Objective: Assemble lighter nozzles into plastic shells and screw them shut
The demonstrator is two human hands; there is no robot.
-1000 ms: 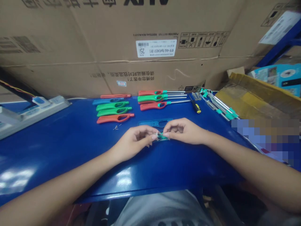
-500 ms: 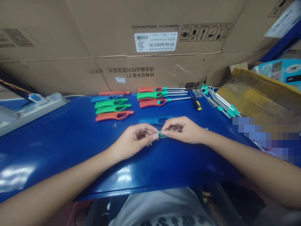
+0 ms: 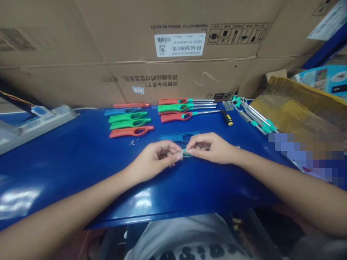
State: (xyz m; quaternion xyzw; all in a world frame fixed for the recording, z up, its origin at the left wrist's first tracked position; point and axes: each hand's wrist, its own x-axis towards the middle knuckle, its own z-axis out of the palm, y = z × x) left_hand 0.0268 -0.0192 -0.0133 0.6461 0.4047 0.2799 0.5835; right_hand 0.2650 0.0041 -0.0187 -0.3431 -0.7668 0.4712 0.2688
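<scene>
Head: hands (image 3: 151, 160) (image 3: 214, 148) on apparently green part (image 3: 185, 151).

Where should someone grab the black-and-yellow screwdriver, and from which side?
Probably take the screwdriver by its thick handle, from the near side: that end lies nearest the camera, while its narrow shaft points away, close to thin silver rods.

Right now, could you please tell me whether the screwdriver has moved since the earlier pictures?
No, the black-and-yellow screwdriver keeps its place, below and to the right of the white label on the cardboard box.
</scene>
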